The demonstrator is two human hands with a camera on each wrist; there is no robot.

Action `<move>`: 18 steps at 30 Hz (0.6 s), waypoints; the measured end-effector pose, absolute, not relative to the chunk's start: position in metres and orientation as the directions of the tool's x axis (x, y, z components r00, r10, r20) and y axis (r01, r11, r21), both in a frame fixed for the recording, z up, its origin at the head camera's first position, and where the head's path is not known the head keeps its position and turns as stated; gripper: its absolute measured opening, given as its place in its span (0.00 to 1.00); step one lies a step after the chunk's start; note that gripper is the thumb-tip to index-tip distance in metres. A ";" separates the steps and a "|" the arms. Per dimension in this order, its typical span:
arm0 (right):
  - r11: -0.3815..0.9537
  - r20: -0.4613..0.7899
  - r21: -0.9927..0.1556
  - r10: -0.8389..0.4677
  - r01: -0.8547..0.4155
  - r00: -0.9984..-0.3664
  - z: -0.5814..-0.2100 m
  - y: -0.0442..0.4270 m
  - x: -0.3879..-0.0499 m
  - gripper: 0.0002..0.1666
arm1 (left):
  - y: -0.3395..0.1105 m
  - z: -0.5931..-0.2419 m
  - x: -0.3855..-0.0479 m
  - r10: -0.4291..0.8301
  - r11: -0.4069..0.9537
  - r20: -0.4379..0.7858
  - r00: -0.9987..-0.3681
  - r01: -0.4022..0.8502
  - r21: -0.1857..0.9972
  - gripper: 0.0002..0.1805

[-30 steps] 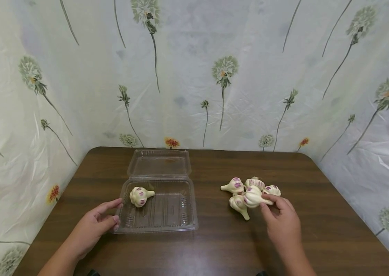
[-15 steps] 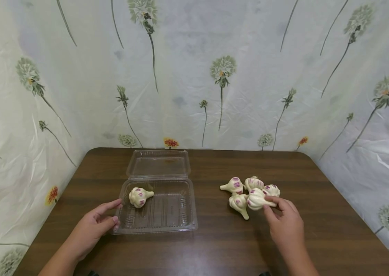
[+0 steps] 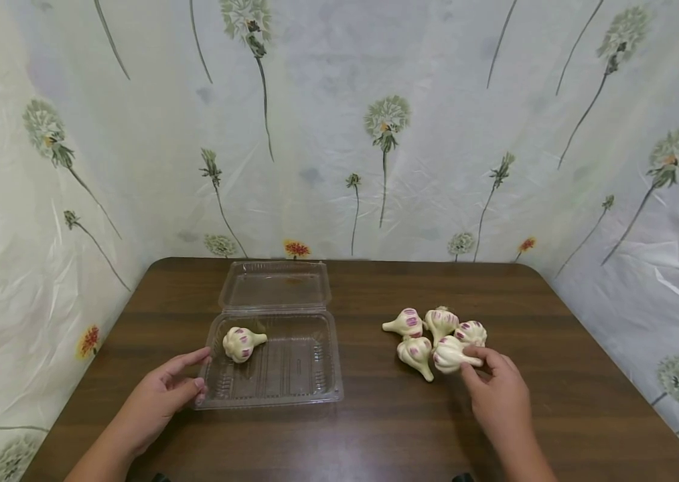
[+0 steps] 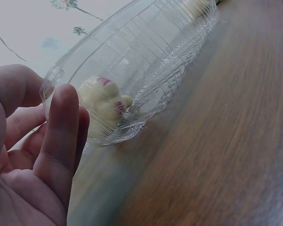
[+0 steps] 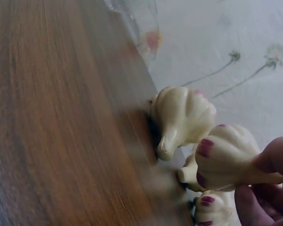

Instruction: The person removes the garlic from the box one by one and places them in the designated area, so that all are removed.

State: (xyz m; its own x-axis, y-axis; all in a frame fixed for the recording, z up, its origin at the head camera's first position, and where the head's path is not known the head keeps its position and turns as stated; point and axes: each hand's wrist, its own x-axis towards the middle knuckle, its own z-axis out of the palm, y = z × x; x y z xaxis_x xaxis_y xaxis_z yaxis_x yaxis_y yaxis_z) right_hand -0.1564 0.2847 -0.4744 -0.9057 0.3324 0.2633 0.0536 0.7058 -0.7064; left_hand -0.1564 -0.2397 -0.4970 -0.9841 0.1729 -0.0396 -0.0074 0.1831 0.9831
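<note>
In the head view my left hand (image 3: 161,395) holds the left rim of a hinged clear plastic container (image 3: 279,402) between thumb and fingers. Inside its base, near the left wall, lies one garlic bulb (image 3: 240,345), cream with purple streaks. That bulb (image 4: 104,99) shows through the plastic wall in the left wrist view. On the right, my right hand (image 3: 499,395) pinches another garlic bulb (image 3: 449,355) by its stem. This held bulb (image 5: 226,157) is at the front of a cluster of several garlic bulbs (image 3: 416,351); whether it touches the table cannot be told.
The container's lid (image 3: 276,284) lies folded back behind its base. Everything stands on a dark brown wooden table (image 3: 375,428). A white sheet with printed dandelions (image 3: 315,134) hangs behind the table and along both sides.
My right hand has drawn the pinched garlic bulb slightly down and towards me, from over the cluster to its front edge. The left hand and container stay as they were.
</note>
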 end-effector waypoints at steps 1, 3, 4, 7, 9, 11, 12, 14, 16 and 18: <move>0.710 0.253 -0.701 0.330 0.063 -0.909 -0.475 0.285 -0.157 0.14 | -0.240 -0.497 -0.156 0.173 0.182 -0.039 -0.984 -0.007 0.983 0.31; 0.721 0.231 -0.688 0.322 0.080 -0.918 -0.475 0.286 -0.157 0.14 | -0.240 -0.497 -0.156 0.174 0.182 -0.038 -0.984 -0.006 0.983 0.31; 0.728 0.217 -0.680 0.320 0.093 -0.922 -0.475 0.287 -0.157 0.14 | -0.241 -0.497 -0.155 0.175 0.180 -0.038 -0.984 -0.006 0.984 0.31; 0.743 0.165 -0.657 0.303 0.125 -0.939 -0.476 0.289 -0.158 0.15 | -0.241 -0.498 -0.154 0.175 0.181 -0.034 -0.984 -0.002 0.983 0.31; 0.751 0.136 -0.645 0.295 0.141 -0.946 -0.477 0.290 -0.159 0.15 | -0.242 -0.498 -0.154 0.176 0.180 -0.030 -0.984 0.002 0.984 0.31; 0.753 0.122 -0.641 0.289 0.147 -0.950 -0.478 0.290 -0.160 0.15 | -0.242 -0.498 -0.154 0.179 0.183 -0.027 -0.984 0.006 0.983 0.31; 0.754 0.117 -0.640 0.286 0.148 -0.951 -0.478 0.290 -0.161 0.16 | -0.242 -0.498 -0.155 0.181 0.181 -0.027 -0.983 0.007 0.983 0.31; 0.755 0.116 -0.639 0.287 0.150 -0.951 -0.478 0.289 -0.162 0.16 | -0.242 -0.498 -0.155 0.183 0.178 -0.030 -0.983 0.004 0.984 0.32; 0.751 0.110 -0.642 0.290 0.155 -0.951 -0.478 0.289 -0.162 0.16 | -0.242 -0.497 -0.156 0.184 0.179 -0.034 -0.982 0.000 0.984 0.32; 0.746 0.107 -0.647 0.292 0.156 -0.951 -0.478 0.288 -0.161 0.16 | -0.242 -0.498 -0.156 0.184 0.179 -0.037 -0.982 -0.003 0.984 0.32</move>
State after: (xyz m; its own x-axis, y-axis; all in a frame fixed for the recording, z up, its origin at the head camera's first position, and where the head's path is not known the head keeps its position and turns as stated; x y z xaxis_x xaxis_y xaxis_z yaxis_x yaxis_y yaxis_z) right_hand -0.1614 0.2879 -0.4779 -0.9506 0.2916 0.1067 0.1563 0.7462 -0.6471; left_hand -0.1561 -0.2417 -0.4976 -0.9822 0.1844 -0.0369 -0.0033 0.1793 0.9838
